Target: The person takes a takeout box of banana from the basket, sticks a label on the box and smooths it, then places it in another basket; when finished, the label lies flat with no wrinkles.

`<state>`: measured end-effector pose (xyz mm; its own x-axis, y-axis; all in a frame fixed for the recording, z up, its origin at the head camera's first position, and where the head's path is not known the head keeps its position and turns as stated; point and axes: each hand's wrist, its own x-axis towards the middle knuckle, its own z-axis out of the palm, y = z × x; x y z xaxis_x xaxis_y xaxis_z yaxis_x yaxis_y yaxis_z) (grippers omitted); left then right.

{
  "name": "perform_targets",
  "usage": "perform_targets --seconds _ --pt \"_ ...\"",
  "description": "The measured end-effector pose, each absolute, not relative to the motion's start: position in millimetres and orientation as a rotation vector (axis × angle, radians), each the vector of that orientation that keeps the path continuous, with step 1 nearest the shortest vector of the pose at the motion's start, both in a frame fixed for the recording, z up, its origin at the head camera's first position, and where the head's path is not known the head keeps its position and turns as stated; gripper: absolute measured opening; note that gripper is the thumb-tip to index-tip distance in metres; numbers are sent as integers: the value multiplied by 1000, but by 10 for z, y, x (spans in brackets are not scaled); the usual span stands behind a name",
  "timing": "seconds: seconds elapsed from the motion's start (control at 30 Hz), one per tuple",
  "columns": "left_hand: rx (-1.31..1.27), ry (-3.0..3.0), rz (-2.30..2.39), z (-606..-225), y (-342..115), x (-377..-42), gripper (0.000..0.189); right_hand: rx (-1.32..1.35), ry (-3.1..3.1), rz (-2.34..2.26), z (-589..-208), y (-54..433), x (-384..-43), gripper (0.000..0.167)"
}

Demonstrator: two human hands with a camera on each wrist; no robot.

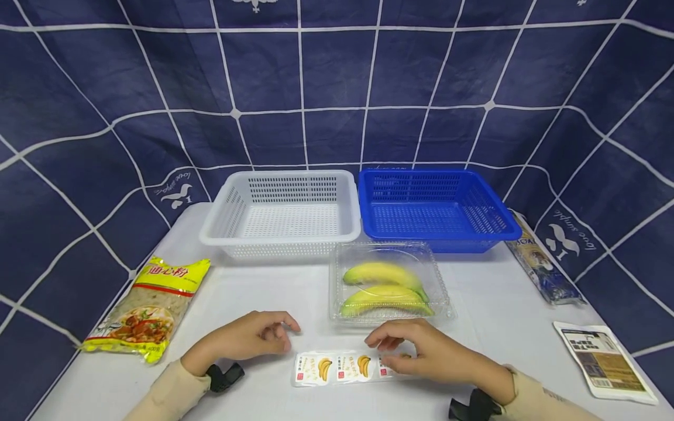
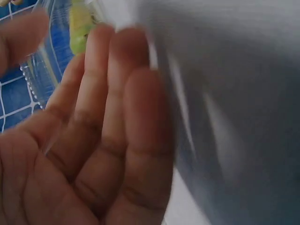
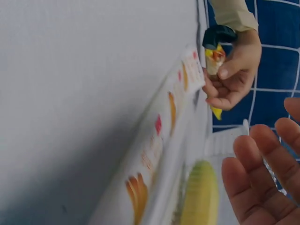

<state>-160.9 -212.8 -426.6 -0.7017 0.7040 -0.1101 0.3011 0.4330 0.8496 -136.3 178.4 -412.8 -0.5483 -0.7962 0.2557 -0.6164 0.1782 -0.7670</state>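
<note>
A white strip of packets or labels (image 1: 344, 367) printed with bananas lies flat in front of me. My left hand (image 1: 258, 336) is just off its left end, fingers loosely bent around nothing. Over the strip's right end is my right hand (image 1: 421, 351), covering part of it. The right wrist view shows the relaxed right fingers (image 3: 255, 164) apart from the strip (image 3: 157, 136). In the left wrist view the left palm and fingers (image 2: 103, 126) hold nothing. Behind the strip stands a closed clear plastic box (image 1: 368, 252) with two yellow-green bananas (image 1: 387, 298) inside.
A white basket (image 1: 284, 241) and a blue basket (image 1: 439, 235) stand side by side at the back. On the left lies a yellow food bag (image 1: 147, 310). To the right lie a dark blue packet (image 1: 547, 269) and a white-and-brown pouch (image 1: 605, 362).
</note>
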Motion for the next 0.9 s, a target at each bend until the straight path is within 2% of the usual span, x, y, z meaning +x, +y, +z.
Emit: perform_targets --seconds 0.37,0.9 --pt "787 1950 1136 -4324 -1993 -1528 11 -1436 2135 -1142 -4348 1436 -1426 32" --pt "878 1849 1165 -4239 -1859 -1648 11 -1264 2075 -1182 -4432 1068 -1471 32"
